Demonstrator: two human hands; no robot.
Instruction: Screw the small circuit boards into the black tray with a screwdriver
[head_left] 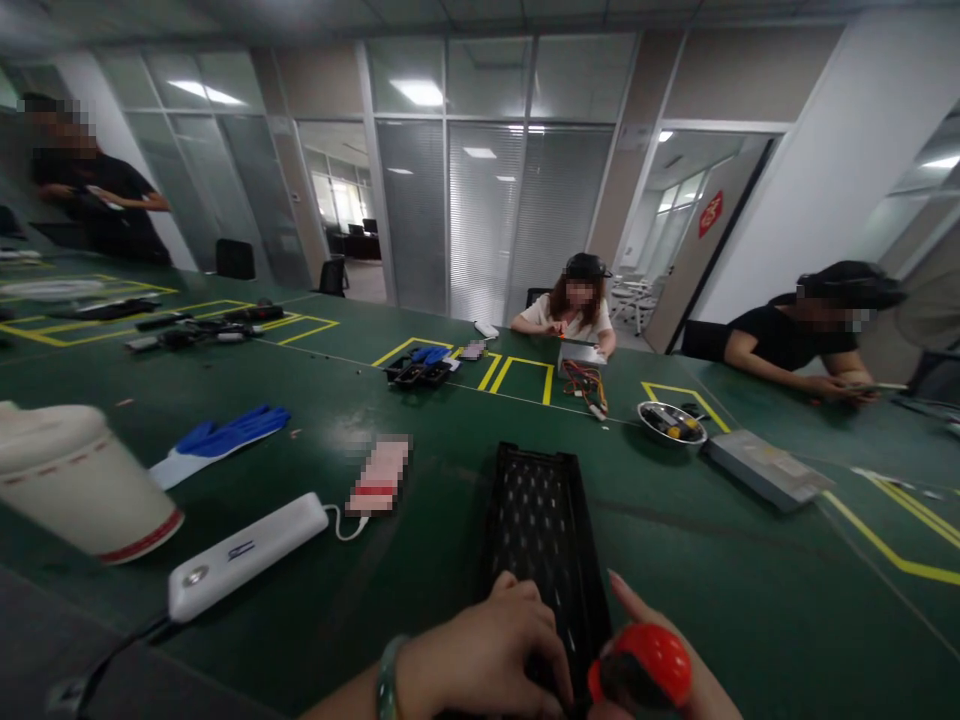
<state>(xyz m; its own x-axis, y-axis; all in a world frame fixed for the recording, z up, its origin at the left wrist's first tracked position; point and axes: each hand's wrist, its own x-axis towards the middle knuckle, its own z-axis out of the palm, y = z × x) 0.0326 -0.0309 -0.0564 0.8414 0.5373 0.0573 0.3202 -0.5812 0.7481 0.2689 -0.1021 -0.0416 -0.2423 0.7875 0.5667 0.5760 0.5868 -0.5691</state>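
Note:
A long black casing point(538, 500) with rows of slots in its floor lies lengthwise on the green table, its near end partly covered by my hands. My left hand point(495, 640), with a green bangle at the wrist, reaches over the casing's near left part. Its fingers are curled downward and their tips are hidden, so what they pinch does not show. At the near right corner my right hand point(686, 650) grips a screwdriver with a red and black handle point(651, 665), seen from the handle's end. The screwdriver's shaft and tip are hidden.
Left of the casing are a pink phone point(381, 474), cabled to a white power bank point(247, 555), a blue-and-white glove point(225, 437) and a lidded cup point(82, 480). Beyond lie black parts point(418, 368), a metal bowl point(672, 424) and a grey metal box point(766, 468). Co-workers are around the table.

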